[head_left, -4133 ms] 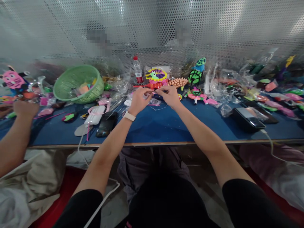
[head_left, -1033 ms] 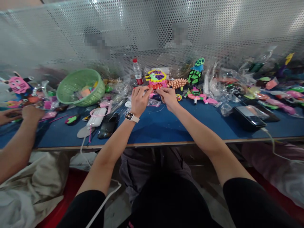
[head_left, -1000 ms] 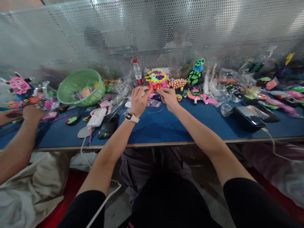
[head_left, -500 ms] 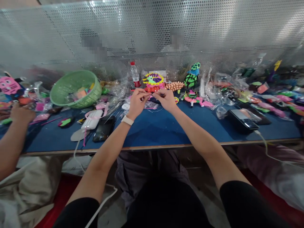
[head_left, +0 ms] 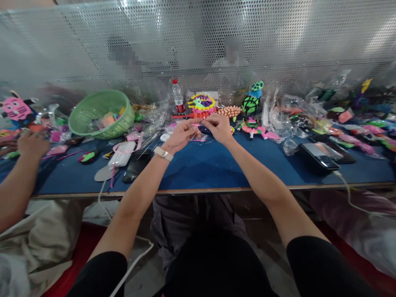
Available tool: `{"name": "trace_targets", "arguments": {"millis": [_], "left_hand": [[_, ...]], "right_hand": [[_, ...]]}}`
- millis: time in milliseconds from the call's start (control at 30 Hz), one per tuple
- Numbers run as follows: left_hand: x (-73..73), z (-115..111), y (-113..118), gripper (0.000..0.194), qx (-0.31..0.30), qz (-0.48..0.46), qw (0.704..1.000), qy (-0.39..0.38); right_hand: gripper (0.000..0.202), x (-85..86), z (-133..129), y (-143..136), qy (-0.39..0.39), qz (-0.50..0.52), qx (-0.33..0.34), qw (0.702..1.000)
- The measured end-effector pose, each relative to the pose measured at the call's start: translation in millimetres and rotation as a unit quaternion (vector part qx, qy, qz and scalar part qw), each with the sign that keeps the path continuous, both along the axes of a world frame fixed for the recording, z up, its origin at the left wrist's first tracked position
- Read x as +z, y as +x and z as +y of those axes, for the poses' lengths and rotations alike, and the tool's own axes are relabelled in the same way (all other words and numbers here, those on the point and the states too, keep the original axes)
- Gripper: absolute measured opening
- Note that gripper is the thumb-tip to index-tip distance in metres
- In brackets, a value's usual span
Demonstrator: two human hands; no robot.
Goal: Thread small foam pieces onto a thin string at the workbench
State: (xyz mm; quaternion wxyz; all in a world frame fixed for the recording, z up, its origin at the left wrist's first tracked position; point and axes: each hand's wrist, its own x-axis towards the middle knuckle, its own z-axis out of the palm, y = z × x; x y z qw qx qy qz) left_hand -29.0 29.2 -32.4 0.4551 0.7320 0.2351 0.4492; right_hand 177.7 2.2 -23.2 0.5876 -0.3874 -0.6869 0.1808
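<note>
Both my hands meet above the middle of the blue table [head_left: 204,169]. My left hand [head_left: 182,135], with a pale band on its wrist, has its index finger stretched towards the right and its fingers bent round something too small to name. The fingertips of my right hand [head_left: 218,127] are pinched together, touching the left fingertips; what they hold is hidden. Just behind the hands stand a yellow and purple clay figure [head_left: 201,102] and a brown spiky piece [head_left: 229,111]. A pink and green clay figure [head_left: 253,128] lies right of my right hand.
A green basket [head_left: 102,134] with colourful pieces stands at left, near a co-worker's hand [head_left: 32,143]. A white device [head_left: 122,154] and a black phone [head_left: 136,167] lie left of my forearm. A bottle [head_left: 177,97] stands behind; a black box-like device [head_left: 318,156] sits at right.
My left hand has turned and its index finger is now more stretched out. My right hand stays pinched in nearly the same place. The co-worker's hand at left has shifted slightly.
</note>
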Motion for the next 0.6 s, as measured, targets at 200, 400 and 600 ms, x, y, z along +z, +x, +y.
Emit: {"name": "trace_targets", "arguments": {"millis": [200, 400, 600], "left_hand": [[-1.0, -7, 5, 0.028, 0.1, 0.068, 0.974, 0.191], [2.5, -12, -1, 0.031, 0.229, 0.123, 0.904, 0.34], [-0.2, -7, 6, 0.045, 0.226, 0.018, 0.939, 0.26]], "right_hand": [[0.042, -5.0, 7, -8, -0.057, 0.09, 0.005, 0.994], [0.042, -6.2, 4, -13, -0.116, 0.133, 0.031, 0.984], [0.049, -7.7, 5, -13, -0.139, 0.138, 0.063, 0.979]]}}
